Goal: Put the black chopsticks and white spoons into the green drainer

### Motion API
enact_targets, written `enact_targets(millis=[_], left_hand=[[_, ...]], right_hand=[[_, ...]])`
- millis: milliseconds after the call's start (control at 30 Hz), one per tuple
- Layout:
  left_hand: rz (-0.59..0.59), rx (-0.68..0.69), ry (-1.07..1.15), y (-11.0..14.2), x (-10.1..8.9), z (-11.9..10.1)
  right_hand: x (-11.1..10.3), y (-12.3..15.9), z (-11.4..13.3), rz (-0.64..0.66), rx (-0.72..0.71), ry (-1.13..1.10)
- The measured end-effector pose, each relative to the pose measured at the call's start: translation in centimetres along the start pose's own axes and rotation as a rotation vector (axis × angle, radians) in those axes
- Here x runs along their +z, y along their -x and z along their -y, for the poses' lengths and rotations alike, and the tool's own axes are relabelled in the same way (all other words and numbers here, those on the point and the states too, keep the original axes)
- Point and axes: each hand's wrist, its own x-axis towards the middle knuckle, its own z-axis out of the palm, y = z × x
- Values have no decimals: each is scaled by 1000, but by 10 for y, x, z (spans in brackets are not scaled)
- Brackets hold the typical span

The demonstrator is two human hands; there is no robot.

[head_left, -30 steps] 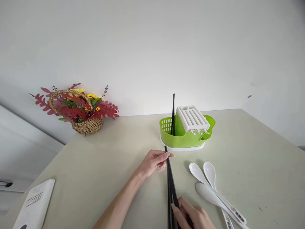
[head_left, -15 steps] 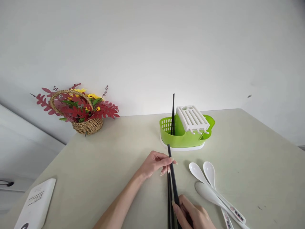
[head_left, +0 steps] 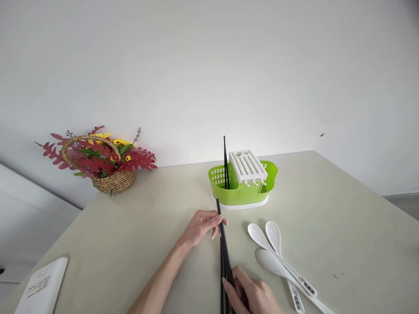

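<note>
Black chopsticks (head_left: 225, 248) slant away from me, held between both hands just above the table. Near their far end my left hand (head_left: 204, 226) pinches them between thumb and fingers. Closer to me, my right hand (head_left: 250, 291) is wrapped round their near part. More black chopsticks (head_left: 222, 279) lie beneath them, partly hidden. Behind my hands stands a green utensil holder (head_left: 242, 194) with a white slotted top (head_left: 248, 165). Black chopsticks (head_left: 225, 168) stand upright in its left compartment.
Several white spoons (head_left: 273, 261) lie crossed on the table, right of my hands. A wicker basket (head_left: 114, 182) of red and yellow flowers sits at the back left. At the front left edge is a white box-like object (head_left: 42, 288). A wall rises behind the table.
My view has turned slightly to the right, so everything appears shifted left. Both hands keep their hold on the chopsticks, with little other movement.
</note>
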Motion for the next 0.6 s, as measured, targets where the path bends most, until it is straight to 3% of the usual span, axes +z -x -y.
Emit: enact_targets(millis=[133, 267, 400, 600], left_hand=[[-61, -22, 63, -1, -2, -6], [-168, 52, 16, 5, -10, -31], [-328, 206, -84, 14, -21, -82], [-714, 596, 73, -2, -26, -164]], right_hand=[[-11, -6, 5, 71, -34, -23], [-12, -8, 5, 48, -68, -11], [-6, -6, 5, 8, -119, -38], [-5, -7, 5, 45, -178, -26]])
